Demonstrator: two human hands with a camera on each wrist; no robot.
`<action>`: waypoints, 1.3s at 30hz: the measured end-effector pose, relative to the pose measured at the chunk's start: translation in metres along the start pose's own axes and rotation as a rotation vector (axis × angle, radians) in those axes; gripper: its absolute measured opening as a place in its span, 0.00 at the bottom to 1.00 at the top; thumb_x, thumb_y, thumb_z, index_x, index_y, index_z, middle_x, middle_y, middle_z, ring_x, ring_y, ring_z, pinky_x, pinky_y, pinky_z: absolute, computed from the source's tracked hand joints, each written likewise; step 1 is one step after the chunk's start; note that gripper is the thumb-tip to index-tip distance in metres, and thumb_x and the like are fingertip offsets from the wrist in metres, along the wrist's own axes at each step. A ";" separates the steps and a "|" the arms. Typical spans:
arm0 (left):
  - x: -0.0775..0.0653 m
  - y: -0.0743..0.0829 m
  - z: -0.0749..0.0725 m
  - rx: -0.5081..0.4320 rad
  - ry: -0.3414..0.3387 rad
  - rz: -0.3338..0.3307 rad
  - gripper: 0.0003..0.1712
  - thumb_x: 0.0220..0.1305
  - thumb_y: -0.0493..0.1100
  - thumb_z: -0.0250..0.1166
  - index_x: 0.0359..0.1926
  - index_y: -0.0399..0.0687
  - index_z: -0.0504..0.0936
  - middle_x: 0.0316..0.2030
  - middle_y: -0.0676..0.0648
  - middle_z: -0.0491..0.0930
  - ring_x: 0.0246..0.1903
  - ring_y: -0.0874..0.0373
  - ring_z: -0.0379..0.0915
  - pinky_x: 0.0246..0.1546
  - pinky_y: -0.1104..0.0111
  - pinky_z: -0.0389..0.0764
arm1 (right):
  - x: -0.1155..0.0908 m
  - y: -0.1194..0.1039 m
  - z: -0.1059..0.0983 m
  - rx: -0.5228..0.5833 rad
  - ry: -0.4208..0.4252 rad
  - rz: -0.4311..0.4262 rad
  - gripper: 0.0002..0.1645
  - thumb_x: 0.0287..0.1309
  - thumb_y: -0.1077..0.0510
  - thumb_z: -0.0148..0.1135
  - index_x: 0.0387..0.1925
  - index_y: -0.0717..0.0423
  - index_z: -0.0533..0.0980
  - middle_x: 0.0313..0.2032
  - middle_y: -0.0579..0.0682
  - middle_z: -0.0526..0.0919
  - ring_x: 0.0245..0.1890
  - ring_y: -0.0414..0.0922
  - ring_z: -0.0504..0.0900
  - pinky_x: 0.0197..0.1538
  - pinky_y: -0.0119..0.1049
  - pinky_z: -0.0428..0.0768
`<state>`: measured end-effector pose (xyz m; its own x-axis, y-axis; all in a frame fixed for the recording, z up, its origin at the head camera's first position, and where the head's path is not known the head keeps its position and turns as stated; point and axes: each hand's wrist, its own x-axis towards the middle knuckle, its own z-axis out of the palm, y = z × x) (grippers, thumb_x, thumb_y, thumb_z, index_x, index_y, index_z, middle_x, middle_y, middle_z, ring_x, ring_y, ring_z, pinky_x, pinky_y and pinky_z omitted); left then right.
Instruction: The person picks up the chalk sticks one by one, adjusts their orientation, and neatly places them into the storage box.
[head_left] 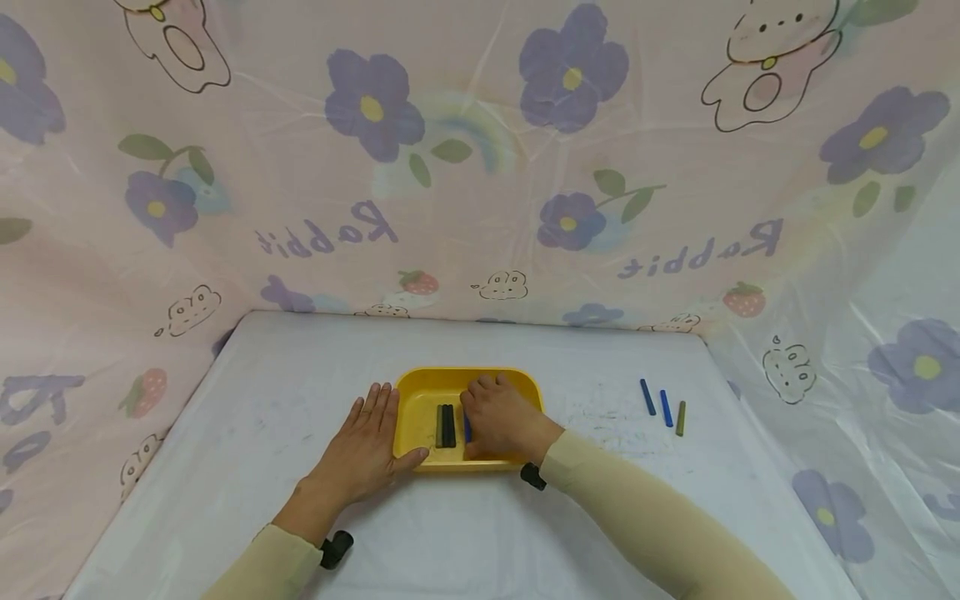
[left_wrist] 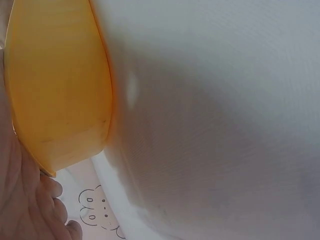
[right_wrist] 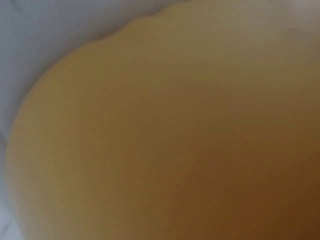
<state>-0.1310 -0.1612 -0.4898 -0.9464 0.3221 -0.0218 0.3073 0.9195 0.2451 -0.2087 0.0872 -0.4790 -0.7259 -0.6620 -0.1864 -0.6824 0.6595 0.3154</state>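
A yellow tray [head_left: 416, 379] lies on the white table. My left hand [head_left: 362, 450] rests along its left side, fingers straight and thumb over the front left corner. In the left wrist view, the fingers of that hand [left_wrist: 22, 200] lie against the tray's wall [left_wrist: 60, 90]. Inside the tray, my right hand [head_left: 501, 421] holds a blue crayon [head_left: 467, 428] lengthwise between thumb and fingers; the hand covers most of it. Just left of it, an olive crayon [head_left: 439, 427] and black crayons [head_left: 448, 427] stand side by side. The right wrist view shows only blurred yellow tray [right_wrist: 125, 125].
To the right on the table lie a dark blue crayon [head_left: 648, 397], a bright blue crayon [head_left: 666, 408] and an olive crayon [head_left: 681, 418], apart from one another. Faint coloured smudges mark the tabletop [head_left: 607, 417]. A patterned curtain [head_left: 480, 167] rises behind the table's back edge.
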 end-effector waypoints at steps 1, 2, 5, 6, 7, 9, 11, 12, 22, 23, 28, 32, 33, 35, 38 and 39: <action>0.000 0.000 0.000 -0.001 -0.001 0.001 0.64 0.72 0.78 0.50 0.82 0.29 0.46 0.83 0.32 0.45 0.84 0.37 0.37 0.83 0.43 0.46 | 0.001 -0.001 0.001 0.000 0.001 0.001 0.48 0.54 0.17 0.63 0.56 0.50 0.77 0.51 0.46 0.81 0.51 0.45 0.75 0.55 0.40 0.77; 0.000 -0.001 0.000 -0.003 0.000 0.002 0.64 0.72 0.78 0.50 0.82 0.29 0.46 0.83 0.32 0.45 0.84 0.37 0.37 0.83 0.43 0.46 | 0.001 -0.001 0.001 0.002 0.005 0.002 0.47 0.54 0.17 0.63 0.56 0.50 0.77 0.51 0.46 0.81 0.50 0.45 0.75 0.54 0.40 0.76; 0.000 -0.001 0.001 -0.003 0.002 0.007 0.64 0.72 0.78 0.50 0.82 0.29 0.46 0.83 0.32 0.45 0.84 0.37 0.37 0.83 0.43 0.46 | 0.002 -0.003 0.001 0.010 0.015 0.003 0.46 0.54 0.17 0.64 0.54 0.50 0.77 0.48 0.45 0.80 0.48 0.45 0.74 0.52 0.39 0.75; 0.000 -0.001 0.001 -0.002 0.002 0.007 0.64 0.72 0.78 0.50 0.82 0.29 0.46 0.83 0.32 0.45 0.84 0.37 0.37 0.83 0.43 0.46 | 0.003 -0.004 0.001 0.008 0.020 0.002 0.46 0.54 0.17 0.64 0.53 0.50 0.77 0.47 0.45 0.80 0.47 0.45 0.73 0.50 0.39 0.75; 0.000 -0.001 0.001 -0.003 0.004 0.008 0.64 0.72 0.78 0.50 0.82 0.29 0.46 0.83 0.32 0.45 0.84 0.37 0.37 0.83 0.43 0.46 | 0.003 -0.004 0.001 0.004 0.022 0.001 0.46 0.54 0.17 0.64 0.53 0.50 0.77 0.46 0.45 0.80 0.46 0.45 0.73 0.49 0.38 0.74; 0.000 -0.001 0.002 -0.002 0.003 0.007 0.64 0.72 0.78 0.50 0.83 0.30 0.46 0.83 0.32 0.45 0.84 0.37 0.37 0.83 0.43 0.46 | 0.004 -0.006 0.001 0.000 0.022 0.000 0.46 0.54 0.17 0.63 0.53 0.50 0.78 0.45 0.45 0.80 0.45 0.44 0.73 0.48 0.38 0.74; 0.000 -0.002 0.003 -0.002 0.000 0.007 0.64 0.72 0.78 0.49 0.83 0.30 0.46 0.83 0.32 0.45 0.84 0.37 0.37 0.83 0.43 0.46 | 0.005 -0.007 0.001 -0.009 0.023 0.001 0.47 0.54 0.16 0.62 0.55 0.50 0.78 0.46 0.46 0.81 0.46 0.44 0.74 0.49 0.38 0.75; 0.000 -0.002 0.003 -0.001 0.000 0.008 0.64 0.72 0.78 0.49 0.83 0.30 0.46 0.83 0.32 0.45 0.84 0.37 0.37 0.83 0.43 0.46 | 0.005 -0.007 0.001 -0.011 0.021 0.003 0.48 0.54 0.16 0.62 0.55 0.50 0.78 0.47 0.46 0.81 0.47 0.45 0.74 0.50 0.39 0.76; 0.001 -0.003 0.004 -0.013 -0.003 0.006 0.64 0.72 0.78 0.50 0.83 0.30 0.45 0.83 0.32 0.44 0.84 0.37 0.37 0.83 0.44 0.45 | 0.008 -0.011 0.001 0.014 -0.016 0.009 0.48 0.56 0.18 0.61 0.59 0.50 0.79 0.55 0.47 0.83 0.53 0.46 0.75 0.55 0.41 0.77; 0.000 -0.003 0.004 -0.016 -0.001 0.006 0.64 0.72 0.78 0.50 0.83 0.30 0.45 0.83 0.32 0.45 0.84 0.37 0.37 0.83 0.44 0.45 | 0.008 -0.011 0.001 0.014 -0.017 0.007 0.48 0.56 0.18 0.61 0.59 0.50 0.79 0.55 0.47 0.83 0.53 0.47 0.75 0.55 0.41 0.77; 0.000 -0.002 0.003 -0.023 -0.003 0.004 0.63 0.73 0.77 0.50 0.83 0.29 0.45 0.83 0.32 0.44 0.84 0.37 0.37 0.83 0.44 0.45 | 0.009 -0.012 0.000 0.013 -0.014 -0.001 0.47 0.57 0.19 0.61 0.60 0.51 0.79 0.56 0.47 0.82 0.54 0.47 0.75 0.55 0.41 0.76; 0.000 -0.002 0.003 -0.020 -0.001 0.004 0.64 0.73 0.78 0.50 0.82 0.29 0.45 0.83 0.31 0.45 0.84 0.37 0.37 0.83 0.43 0.46 | 0.009 -0.012 0.000 0.009 -0.017 -0.001 0.49 0.57 0.18 0.60 0.61 0.51 0.79 0.57 0.47 0.82 0.54 0.46 0.75 0.54 0.40 0.76; 0.000 -0.002 0.003 -0.020 0.000 0.004 0.64 0.73 0.78 0.50 0.82 0.29 0.45 0.83 0.31 0.45 0.84 0.37 0.38 0.83 0.43 0.46 | 0.009 -0.012 -0.001 0.008 -0.021 0.000 0.49 0.57 0.17 0.60 0.62 0.51 0.79 0.58 0.47 0.82 0.54 0.46 0.75 0.54 0.40 0.76; 0.000 -0.002 0.003 -0.020 0.003 0.004 0.64 0.73 0.78 0.50 0.82 0.29 0.45 0.83 0.31 0.45 0.84 0.37 0.38 0.83 0.43 0.46 | 0.009 -0.012 -0.001 0.013 -0.024 0.005 0.51 0.56 0.17 0.60 0.63 0.51 0.78 0.58 0.47 0.82 0.55 0.46 0.75 0.55 0.40 0.76; 0.000 -0.002 0.003 -0.020 0.002 0.004 0.64 0.73 0.78 0.50 0.83 0.29 0.45 0.83 0.31 0.45 0.84 0.37 0.38 0.83 0.44 0.46 | 0.010 -0.012 0.000 0.018 -0.031 0.008 0.51 0.56 0.16 0.60 0.63 0.51 0.78 0.58 0.47 0.82 0.54 0.46 0.75 0.56 0.40 0.76; 0.000 -0.002 0.003 -0.022 0.002 0.004 0.64 0.73 0.78 0.50 0.83 0.29 0.45 0.83 0.31 0.45 0.84 0.37 0.38 0.83 0.44 0.47 | 0.010 -0.013 0.000 0.017 -0.029 0.009 0.51 0.56 0.16 0.60 0.62 0.51 0.79 0.58 0.47 0.82 0.54 0.46 0.75 0.55 0.40 0.76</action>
<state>-0.1314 -0.1625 -0.4935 -0.9453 0.3257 -0.0184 0.3093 0.9129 0.2662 -0.2073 0.0724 -0.4850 -0.7339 -0.6459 -0.2104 -0.6772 0.6711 0.3016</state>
